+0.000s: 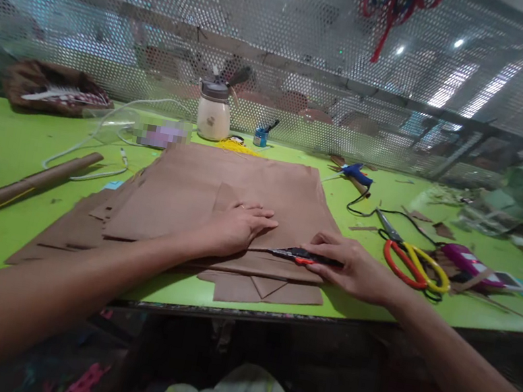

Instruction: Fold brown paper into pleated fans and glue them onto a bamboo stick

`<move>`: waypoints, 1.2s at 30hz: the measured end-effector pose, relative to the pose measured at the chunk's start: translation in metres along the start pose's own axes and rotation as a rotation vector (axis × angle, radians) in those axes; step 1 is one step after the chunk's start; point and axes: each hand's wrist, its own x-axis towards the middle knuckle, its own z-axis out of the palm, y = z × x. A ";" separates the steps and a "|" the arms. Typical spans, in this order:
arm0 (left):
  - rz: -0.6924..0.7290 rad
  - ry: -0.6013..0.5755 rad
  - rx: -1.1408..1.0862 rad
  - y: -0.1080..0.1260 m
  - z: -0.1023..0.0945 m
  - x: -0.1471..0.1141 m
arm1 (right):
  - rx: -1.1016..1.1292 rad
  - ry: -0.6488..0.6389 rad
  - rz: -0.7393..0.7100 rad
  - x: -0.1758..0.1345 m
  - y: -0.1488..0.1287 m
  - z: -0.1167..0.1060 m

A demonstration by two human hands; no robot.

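Brown kraft paper (182,189) lies in a stack in front of me, its lower sheets fanned out to the left. My left hand (236,226) rests flat on the top sheet with its fingers stretched to the right. In my right hand (359,269) is a utility knife (304,256), black with a red part. Its tip points left and lies at a cut line in the paper, close below my left fingertips. A folded brown paper piece (270,289) sticks out under the stack at the table's front edge.
Right of the stack lie scissors (415,265) with red and yellow handles, a blue glue gun (358,174) and a purple device (468,263). A brown paper roll (16,188) is at left. A white jar (213,116) and a small blue pot (261,136) stand behind, before perforated mesh (169,27).
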 end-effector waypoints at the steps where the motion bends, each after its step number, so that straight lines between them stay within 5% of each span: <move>1: -0.010 -0.004 -0.004 0.001 -0.001 0.000 | 0.009 -0.001 -0.001 -0.002 0.000 0.001; 8: -0.017 -0.011 0.001 0.001 0.000 0.001 | 0.029 -0.035 0.036 -0.015 0.002 -0.002; 17: 0.007 0.011 -0.039 -0.004 0.000 0.000 | -0.055 0.021 -0.058 0.013 -0.005 0.004; 26: 0.010 0.106 -0.104 0.004 -0.008 0.012 | -0.020 0.045 -0.059 0.003 0.022 -0.006; 36: 0.171 0.006 -0.172 -0.028 -0.023 -0.022 | -0.024 0.000 -0.014 -0.004 0.033 -0.004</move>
